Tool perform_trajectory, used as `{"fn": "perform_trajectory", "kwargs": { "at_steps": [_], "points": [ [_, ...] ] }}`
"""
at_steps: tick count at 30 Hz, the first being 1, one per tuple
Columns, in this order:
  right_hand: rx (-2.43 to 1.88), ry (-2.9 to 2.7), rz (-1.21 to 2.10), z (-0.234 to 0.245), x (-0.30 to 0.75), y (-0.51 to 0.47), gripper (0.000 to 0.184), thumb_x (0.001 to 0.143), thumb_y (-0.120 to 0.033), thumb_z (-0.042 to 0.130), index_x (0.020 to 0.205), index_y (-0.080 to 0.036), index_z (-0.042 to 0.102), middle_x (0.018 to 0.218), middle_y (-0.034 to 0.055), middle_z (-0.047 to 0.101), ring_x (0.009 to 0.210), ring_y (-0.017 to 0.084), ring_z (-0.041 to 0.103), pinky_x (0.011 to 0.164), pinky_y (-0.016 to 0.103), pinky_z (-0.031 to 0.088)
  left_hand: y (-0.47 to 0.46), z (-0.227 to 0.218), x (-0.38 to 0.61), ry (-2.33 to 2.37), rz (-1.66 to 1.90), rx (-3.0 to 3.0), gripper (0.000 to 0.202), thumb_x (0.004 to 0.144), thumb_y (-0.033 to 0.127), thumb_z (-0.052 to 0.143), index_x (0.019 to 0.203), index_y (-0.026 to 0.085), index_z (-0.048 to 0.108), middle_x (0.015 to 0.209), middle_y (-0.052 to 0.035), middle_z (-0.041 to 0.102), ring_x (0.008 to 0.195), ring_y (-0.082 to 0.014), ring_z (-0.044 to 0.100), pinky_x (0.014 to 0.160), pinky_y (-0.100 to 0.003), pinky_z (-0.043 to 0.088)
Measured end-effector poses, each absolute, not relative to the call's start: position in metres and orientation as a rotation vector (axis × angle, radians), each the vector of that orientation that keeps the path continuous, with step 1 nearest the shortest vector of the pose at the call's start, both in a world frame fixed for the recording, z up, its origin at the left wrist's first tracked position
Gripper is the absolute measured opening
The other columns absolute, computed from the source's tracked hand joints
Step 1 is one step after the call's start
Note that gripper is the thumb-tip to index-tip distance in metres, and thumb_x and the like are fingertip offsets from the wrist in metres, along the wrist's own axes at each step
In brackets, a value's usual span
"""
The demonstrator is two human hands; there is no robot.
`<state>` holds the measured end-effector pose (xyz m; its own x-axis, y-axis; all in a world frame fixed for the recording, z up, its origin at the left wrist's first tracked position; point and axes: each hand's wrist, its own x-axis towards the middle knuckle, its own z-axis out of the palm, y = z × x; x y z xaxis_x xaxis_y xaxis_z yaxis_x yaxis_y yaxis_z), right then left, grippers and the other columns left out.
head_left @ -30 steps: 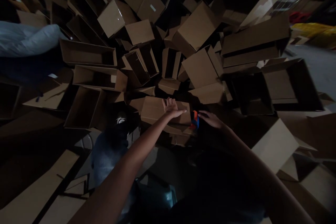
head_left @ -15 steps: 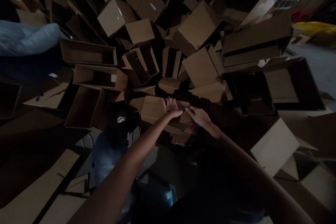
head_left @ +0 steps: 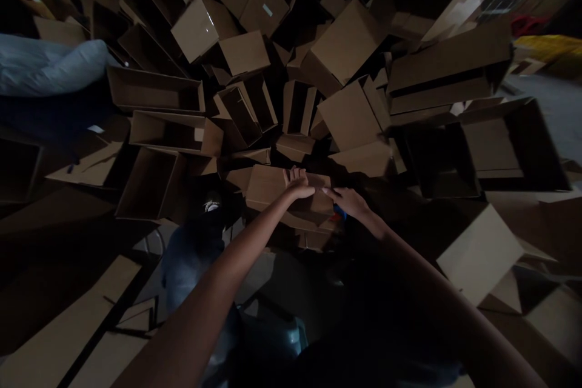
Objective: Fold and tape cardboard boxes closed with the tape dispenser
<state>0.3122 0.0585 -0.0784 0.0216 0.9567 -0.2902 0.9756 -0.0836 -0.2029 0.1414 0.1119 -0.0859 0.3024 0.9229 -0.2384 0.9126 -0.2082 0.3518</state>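
My left hand [head_left: 297, 183] lies flat with fingers spread on top of a closed brown cardboard box [head_left: 268, 189] in front of me. My right hand [head_left: 349, 201] rests at the box's right end, fingers pointing left towards my left hand. It is curled over a blue tape dispenser [head_left: 340, 213], of which only a small blue part shows beneath the palm. The light is dim.
A big heap of open cardboard boxes [head_left: 159, 94] fills the floor beyond and to both sides. A pale blue sack [head_left: 45, 66] lies far left. Flat cardboard sheets [head_left: 68, 315] lie lower left, and a tilted box [head_left: 479, 251] sits on the right. A dark cap [head_left: 210, 206] lies left of my box.
My right hand moved left onto the box's right end and now covers the dispenser, hiding its orange part. My left hand stayed flat on the box.
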Motion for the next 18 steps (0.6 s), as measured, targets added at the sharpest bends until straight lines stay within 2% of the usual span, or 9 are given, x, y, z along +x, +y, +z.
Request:
{"fn": "perform_trajectory", "kwargs": {
  "at_steps": [4,13,16,18],
  "points": [
    [2.222,2.108,-0.602,-0.082,0.312,0.058,0.054,0.103,-0.052,0.031,0.121,-0.021,0.071,0.12,0.0125,0.073,0.11,0.028,0.069,0.081,0.03,0.048,0.11,-0.086,0.142,1.635,0.044,2.165,0.086,0.08,0.056,0.054,0.149,0.012,0.03,0.161,-0.0195,0.027,0.154,-0.0327,0.006,0.123,-0.053,0.0],
    [2.244,2.024,-0.633,-0.075,0.305,0.053,0.056,0.104,-0.05,0.028,0.128,-0.017,0.067,0.121,0.0146,0.072,0.113,0.03,0.068,0.089,0.034,0.05,0.107,-0.084,0.141,1.641,0.094,2.146,0.085,0.079,0.054,0.056,0.148,0.009,0.033,0.159,-0.0197,0.029,0.154,-0.0315,0.01,0.123,-0.052,-0.001],
    [2.221,2.029,-0.521,-0.071,0.302,0.052,0.059,0.103,-0.053,0.028,0.124,-0.018,0.069,0.116,0.0166,0.073,0.106,0.031,0.07,0.084,0.035,0.051,0.105,-0.083,0.142,1.646,0.135,2.13,0.083,0.079,0.053,0.057,0.146,0.009,0.036,0.158,-0.0197,0.031,0.153,-0.0304,0.011,0.123,-0.05,0.0],
    [2.214,2.049,-0.388,-0.066,0.302,0.052,0.059,0.101,-0.057,0.03,0.112,-0.019,0.074,0.108,0.0174,0.075,0.1,0.031,0.072,0.079,0.035,0.051,0.104,-0.082,0.142,1.651,0.153,2.125,0.08,0.079,0.05,0.058,0.145,0.01,0.037,0.157,-0.0194,0.034,0.153,-0.0303,0.013,0.124,-0.049,0.0]
  ]
}}
